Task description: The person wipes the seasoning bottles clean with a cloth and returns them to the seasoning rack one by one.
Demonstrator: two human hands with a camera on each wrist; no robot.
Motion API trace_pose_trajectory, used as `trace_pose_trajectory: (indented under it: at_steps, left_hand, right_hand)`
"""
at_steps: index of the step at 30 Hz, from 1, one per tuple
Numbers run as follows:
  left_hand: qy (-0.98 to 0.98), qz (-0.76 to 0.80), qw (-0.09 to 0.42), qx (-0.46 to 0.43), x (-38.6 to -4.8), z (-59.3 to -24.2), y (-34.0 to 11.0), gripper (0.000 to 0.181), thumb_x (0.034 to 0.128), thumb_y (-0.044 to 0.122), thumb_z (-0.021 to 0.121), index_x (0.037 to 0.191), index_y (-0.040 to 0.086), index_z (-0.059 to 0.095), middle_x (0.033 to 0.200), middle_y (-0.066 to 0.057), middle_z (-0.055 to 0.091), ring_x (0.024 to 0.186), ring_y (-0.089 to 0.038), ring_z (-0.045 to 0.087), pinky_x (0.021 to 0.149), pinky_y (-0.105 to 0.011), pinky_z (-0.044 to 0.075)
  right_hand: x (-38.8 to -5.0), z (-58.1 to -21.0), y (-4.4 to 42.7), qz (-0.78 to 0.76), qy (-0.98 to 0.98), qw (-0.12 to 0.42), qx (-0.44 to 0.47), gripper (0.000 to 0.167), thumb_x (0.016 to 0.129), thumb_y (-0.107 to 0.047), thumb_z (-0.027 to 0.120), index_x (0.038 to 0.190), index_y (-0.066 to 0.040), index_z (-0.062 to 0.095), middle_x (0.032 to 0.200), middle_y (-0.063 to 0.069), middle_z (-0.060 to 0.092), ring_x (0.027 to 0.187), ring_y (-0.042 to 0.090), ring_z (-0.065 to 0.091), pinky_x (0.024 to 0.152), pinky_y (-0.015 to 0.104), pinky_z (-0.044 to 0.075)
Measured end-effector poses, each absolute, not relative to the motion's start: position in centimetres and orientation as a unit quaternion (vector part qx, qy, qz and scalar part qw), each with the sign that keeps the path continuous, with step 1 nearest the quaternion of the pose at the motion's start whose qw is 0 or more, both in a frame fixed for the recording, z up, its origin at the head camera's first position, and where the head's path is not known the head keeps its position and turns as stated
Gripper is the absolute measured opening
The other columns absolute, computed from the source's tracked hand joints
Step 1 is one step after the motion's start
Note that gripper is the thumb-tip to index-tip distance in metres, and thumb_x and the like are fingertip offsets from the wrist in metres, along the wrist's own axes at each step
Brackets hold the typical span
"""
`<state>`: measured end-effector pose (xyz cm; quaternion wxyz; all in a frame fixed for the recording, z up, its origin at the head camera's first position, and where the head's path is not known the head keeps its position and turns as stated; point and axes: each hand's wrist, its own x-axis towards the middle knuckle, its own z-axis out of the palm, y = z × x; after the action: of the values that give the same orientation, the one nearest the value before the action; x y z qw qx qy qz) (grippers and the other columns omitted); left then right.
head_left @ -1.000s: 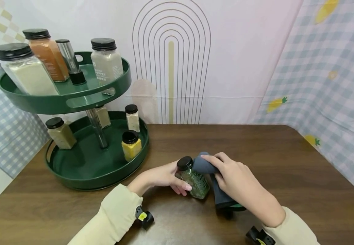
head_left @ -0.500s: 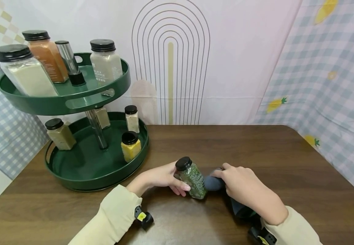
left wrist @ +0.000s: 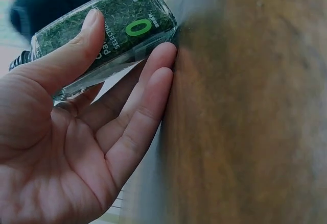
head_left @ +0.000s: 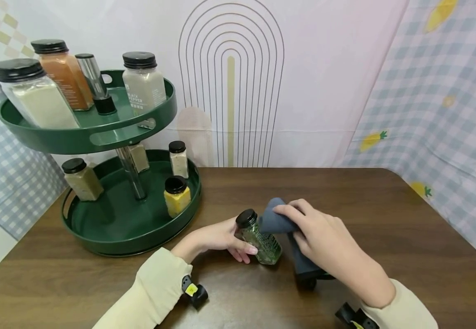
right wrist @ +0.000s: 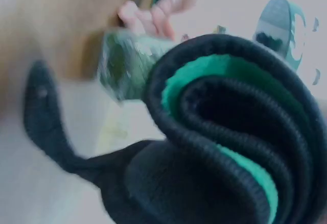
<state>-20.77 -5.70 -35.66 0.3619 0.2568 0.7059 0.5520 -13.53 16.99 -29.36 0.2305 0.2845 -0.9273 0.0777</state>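
Note:
My left hand [head_left: 225, 237] grips a square glass jar [head_left: 267, 246] of dried green herb flakes, thumb on one side and fingers behind. The jar has a black lid [head_left: 246, 218] and stands on the table, leaning slightly; green lettering shows on it in the left wrist view. From the right, my right hand [head_left: 324, 233] holds a folded dark blue-grey cloth [head_left: 278, 218] against the jar's upper side. In the right wrist view the cloth [right wrist: 199, 178] hangs in folds with a green inner face, and the jar [right wrist: 130, 63] appears blurred behind it. Fingers under the cloth are hidden.
At the left stands a two-tier green turntable rack [head_left: 126, 244]. Its upper tray [head_left: 56, 140] bears several large jars and a silver-and-black cylinder [head_left: 95, 82]. Small jars, one yellow [head_left: 177, 198], stand on the lower tray. A patterned cloth backdrop [head_left: 320, 91] borders the wooden table [head_left: 386, 210].
My right hand lowered the cloth along the jar's right side to near its base, then brought it back up beside the lid. My left hand and the jar have barely moved.

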Motion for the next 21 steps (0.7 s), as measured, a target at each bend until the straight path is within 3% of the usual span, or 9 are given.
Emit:
trace_pose_trajectory:
  at_steps: [6,15,21]
  left_hand:
    - [0.704,0.555,0.37,0.244,-20.9,-35.7,-5.9,0.045,0.0862,0.006,0.064,0.126,0.006,0.042,0.095,-0.012,0.065,0.074,-0.028,0.069,0.069,-0.039,0.056]
    - [0.693,0.564,0.383,0.236,-21.2,-36.0,-5.9,0.043,0.0864,0.006,0.064,0.124,0.005,0.044,0.097,-0.012,0.066,0.075,-0.026,0.069,0.07,-0.039,0.056]
    - [0.692,0.565,0.381,0.24,-21.1,-36.0,-6.0,0.041,0.0862,0.006,0.064,0.122,0.004,0.046,0.097,-0.011,0.067,0.073,-0.024,0.068,0.069,-0.039,0.056]
  right_hand:
    - [-13.5,-30.3,16.1,0.083,-0.919,0.199,0.33,0.045,0.076,0.002,0.064,0.113,-0.025,0.062,0.105,-0.003,0.058,0.062,0.009,0.057,0.046,0.018,0.037]
    - [-13.4,-29.9,17.4,0.057,-0.936,0.113,0.327,0.044,0.073,0.008,0.058,0.102,-0.024,0.065,0.091,-0.005,0.057,0.047,0.004,0.036,0.043,0.019,0.03]
    - [-13.5,-29.9,18.0,0.042,-0.943,0.071,0.322,0.046,0.072,0.011,0.056,0.096,-0.027,0.066,0.082,-0.007,0.054,0.045,0.006,0.034,0.043,0.021,0.029]
